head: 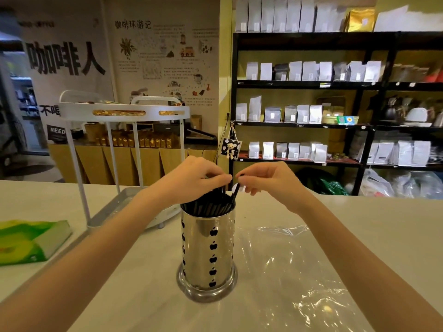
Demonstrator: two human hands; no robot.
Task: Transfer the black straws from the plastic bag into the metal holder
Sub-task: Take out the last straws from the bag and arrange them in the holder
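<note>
A shiny metal holder point(208, 250) with apple-shaped cut-outs stands upright on the pale counter, centre of view. Many black straws point(208, 207) fill it and stick up past its rim. My left hand point(191, 178) hovers over the holder, its fingers closed around the tops of a bunch of straws. My right hand point(266, 179) is just right of it, pinching the top of a single black straw point(235, 192) that leans into the holder. The clear plastic bag point(294, 267) lies flat and crumpled on the counter to the right of the holder.
A green tissue pack point(31, 240) lies at the left counter edge. A white tiered trolley rack point(124, 111) stands behind the holder on the left, its tray base point(115, 207) resting on the counter. Black shelves point(335, 104) of pouches fill the back right.
</note>
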